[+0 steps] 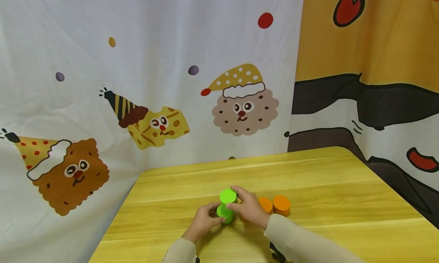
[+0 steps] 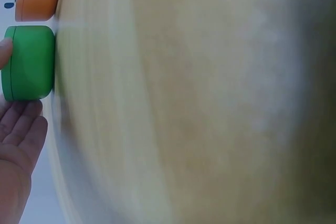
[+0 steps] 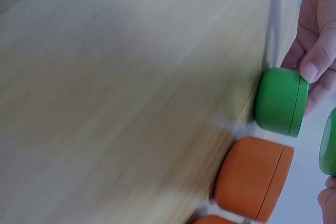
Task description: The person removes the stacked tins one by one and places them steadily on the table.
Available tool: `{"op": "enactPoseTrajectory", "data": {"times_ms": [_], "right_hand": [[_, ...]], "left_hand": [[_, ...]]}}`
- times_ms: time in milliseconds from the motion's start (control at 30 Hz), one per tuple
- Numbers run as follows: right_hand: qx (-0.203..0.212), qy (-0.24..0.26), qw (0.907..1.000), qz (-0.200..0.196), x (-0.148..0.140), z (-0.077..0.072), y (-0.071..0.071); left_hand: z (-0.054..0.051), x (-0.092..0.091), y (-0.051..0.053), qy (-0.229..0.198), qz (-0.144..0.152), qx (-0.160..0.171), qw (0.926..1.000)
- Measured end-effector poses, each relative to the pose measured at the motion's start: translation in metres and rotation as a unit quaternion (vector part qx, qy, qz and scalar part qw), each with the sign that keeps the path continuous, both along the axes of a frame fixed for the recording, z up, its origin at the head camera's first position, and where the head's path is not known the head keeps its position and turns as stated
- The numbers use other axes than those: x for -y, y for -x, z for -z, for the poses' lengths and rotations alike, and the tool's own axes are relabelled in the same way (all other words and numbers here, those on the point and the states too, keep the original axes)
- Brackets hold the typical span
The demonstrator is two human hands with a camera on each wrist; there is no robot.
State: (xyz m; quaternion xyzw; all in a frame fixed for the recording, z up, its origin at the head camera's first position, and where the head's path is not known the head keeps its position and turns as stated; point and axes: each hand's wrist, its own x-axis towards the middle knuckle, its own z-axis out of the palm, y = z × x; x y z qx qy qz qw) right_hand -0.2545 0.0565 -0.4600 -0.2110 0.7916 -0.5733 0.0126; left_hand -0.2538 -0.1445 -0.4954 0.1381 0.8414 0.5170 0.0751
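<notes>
A green round box (image 1: pixel 225 217) with a seam near its top stands on the wooden table. My left hand (image 1: pixel 205 220) holds it at the side, thumb and fingers around it; the left wrist view shows the thumb on this green box (image 2: pixel 32 64) near its seam. A second green round box (image 1: pixel 228 196) is pinched by my right hand (image 1: pixel 251 208) just above the first one. In the right wrist view, a gap shows between the raised green box (image 3: pixel 329 142) and the lower green box (image 3: pixel 277 100). My right hand partly hides the orange boxes beside it.
Two orange round boxes (image 1: pixel 281 206) (image 1: pixel 265 204) stand right of my right hand, and part of another orange one shows beneath it. The wooden table (image 1: pixel 164 202) extends around them. A white printed curtain (image 1: pixel 164 34) hangs behind.
</notes>
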Motion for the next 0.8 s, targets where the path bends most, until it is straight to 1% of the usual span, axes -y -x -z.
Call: {"op": "enactPoseTrajectory", "data": {"times_ms": [333, 500, 733, 800], "right_hand": [[0.01, -0.023, 0.9993, 0.029, -0.021, 0.005, 0.001], [0.015, -0.026, 0.9983, 0.049, -0.031, 0.006, 0.0], [-0.002, -0.041, 0.9963, 0.076, -0.041, 0.005, -0.002], [-0.001, -0.042, 0.9959, 0.08, -0.045, 0.004, -0.003]], "left_hand": [[0.0, 0.0, -0.001, 0.003, -0.003, 0.0, 1.0], [0.0, 0.0, -0.002, 0.009, -0.009, 0.008, 0.9999], [-0.002, -0.001, -0.003, 0.009, -0.012, 0.008, 0.9999], [-0.001, -0.001, -0.003, 0.007, -0.013, 0.01, 0.9998]]}}
